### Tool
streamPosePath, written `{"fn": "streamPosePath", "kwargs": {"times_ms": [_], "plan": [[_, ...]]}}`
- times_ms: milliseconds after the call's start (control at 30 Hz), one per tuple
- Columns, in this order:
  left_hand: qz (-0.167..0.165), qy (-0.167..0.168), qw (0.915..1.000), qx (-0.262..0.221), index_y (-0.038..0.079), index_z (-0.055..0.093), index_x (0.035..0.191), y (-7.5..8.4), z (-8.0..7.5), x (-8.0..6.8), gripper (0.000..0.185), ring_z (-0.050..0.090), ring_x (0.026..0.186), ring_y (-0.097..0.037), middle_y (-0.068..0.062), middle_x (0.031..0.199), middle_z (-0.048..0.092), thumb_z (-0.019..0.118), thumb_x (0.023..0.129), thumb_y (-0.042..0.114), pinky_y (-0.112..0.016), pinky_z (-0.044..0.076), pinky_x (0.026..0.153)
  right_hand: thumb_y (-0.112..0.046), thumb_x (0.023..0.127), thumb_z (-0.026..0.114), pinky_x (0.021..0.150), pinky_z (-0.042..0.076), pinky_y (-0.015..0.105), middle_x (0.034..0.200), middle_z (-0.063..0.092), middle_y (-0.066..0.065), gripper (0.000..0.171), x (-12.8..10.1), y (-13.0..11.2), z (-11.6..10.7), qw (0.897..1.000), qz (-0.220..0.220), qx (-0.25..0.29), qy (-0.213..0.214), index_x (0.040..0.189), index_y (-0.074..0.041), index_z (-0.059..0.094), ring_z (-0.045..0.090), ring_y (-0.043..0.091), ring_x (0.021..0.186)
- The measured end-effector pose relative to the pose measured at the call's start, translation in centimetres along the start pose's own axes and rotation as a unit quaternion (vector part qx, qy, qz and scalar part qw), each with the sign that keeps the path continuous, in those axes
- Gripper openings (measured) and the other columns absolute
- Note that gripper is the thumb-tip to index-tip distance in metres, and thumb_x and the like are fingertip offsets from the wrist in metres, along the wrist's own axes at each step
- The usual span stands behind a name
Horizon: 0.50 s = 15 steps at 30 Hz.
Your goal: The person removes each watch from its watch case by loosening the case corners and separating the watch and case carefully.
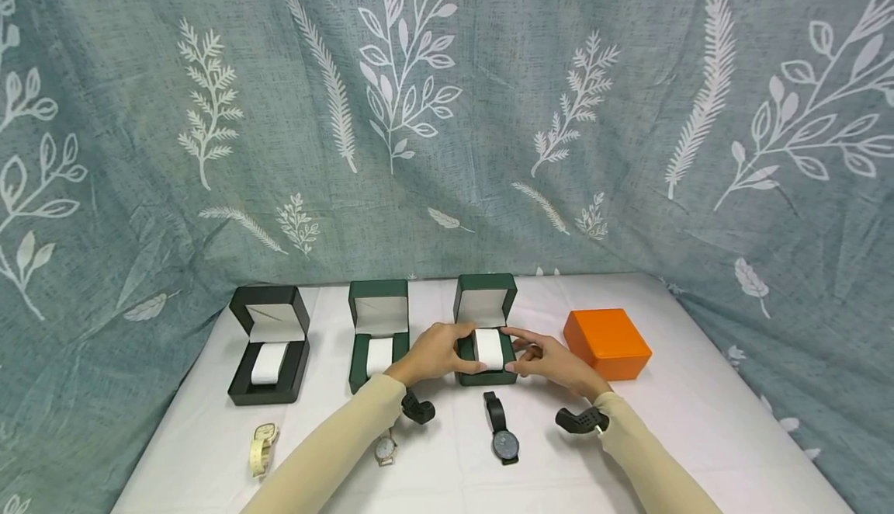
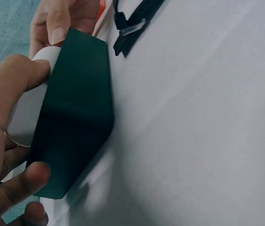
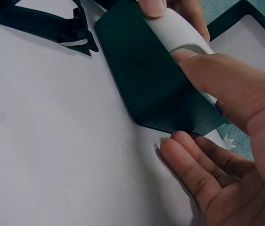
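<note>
1. Left hand (image 1: 434, 355) and right hand (image 1: 552, 360) both grip the open green box (image 1: 485, 333), thumbs on its white cushion (image 1: 490, 349).
2. The box stands mid-table (image 1: 698, 428), a black watch (image 1: 503, 430) just before it.

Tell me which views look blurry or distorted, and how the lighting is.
Head view: sharp, evenly lit, wide-angle bend at the edges. Left wrist view: the left hand is a soft blur up close; the green box shows dull glare. Right wrist view: the right hand is slightly soft, faint shadow beneath.

Watch (image 1: 504, 436) before open box (image 1: 485, 328)
</note>
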State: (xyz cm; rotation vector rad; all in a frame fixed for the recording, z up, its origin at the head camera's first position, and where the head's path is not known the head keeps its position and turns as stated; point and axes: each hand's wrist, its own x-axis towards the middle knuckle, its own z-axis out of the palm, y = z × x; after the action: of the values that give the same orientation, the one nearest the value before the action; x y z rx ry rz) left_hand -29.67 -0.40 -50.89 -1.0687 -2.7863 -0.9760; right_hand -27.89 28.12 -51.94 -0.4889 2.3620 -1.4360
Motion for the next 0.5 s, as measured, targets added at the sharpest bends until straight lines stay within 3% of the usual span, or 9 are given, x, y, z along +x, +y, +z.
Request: {"fn": "streamPosePath", "kwargs": {"times_ms": [100,333,500], "plan": [[0.003,0.003,0.9999,0.011,0.005,0.058,0.146,0.10,-0.04,-0.20,0.082,0.064,0.120,-0.019,-0.005,0.139,0.065,0.082,0.084,0.053,-0.037,0.052,0.097,-0.033,0.090,0.082,0.087,0.049,0.041,0.139,0.054,0.016,0.076,0.04,0.07,0.08,1.000,0.000,-0.002,0.000,0.157,-0.031,0.045,0.066,0.029,0.092],[0.016,0.016,0.9995,0.024,0.005,0.060,0.144,-0.16,0.00,-0.37,0.081,0.063,0.124,-0.022,-0.006,0.139,0.064,0.082,0.084,0.055,-0.039,0.051,0.099,-0.034,0.090,0.082,0.088,0.049,0.040,0.139,0.054,0.016,0.077,0.00,0.03,0.13,1.000,0.004,-0.005,0.002,0.157,-0.031,0.045,0.066,0.029,0.093],[-0.004,0.005,0.9999,0.013,0.008,0.059,0.146,-0.21,-0.12,-0.33,0.084,0.057,0.132,-0.020,-0.004,0.143,0.060,0.083,0.082,0.057,-0.038,0.047,0.105,-0.035,0.091,0.081,0.088,0.049,0.039,0.140,0.053,0.016,0.077,0.01,-0.01,0.11,1.000,0.009,-0.011,0.003,0.158,-0.029,0.044,0.067,0.028,0.094]]}}
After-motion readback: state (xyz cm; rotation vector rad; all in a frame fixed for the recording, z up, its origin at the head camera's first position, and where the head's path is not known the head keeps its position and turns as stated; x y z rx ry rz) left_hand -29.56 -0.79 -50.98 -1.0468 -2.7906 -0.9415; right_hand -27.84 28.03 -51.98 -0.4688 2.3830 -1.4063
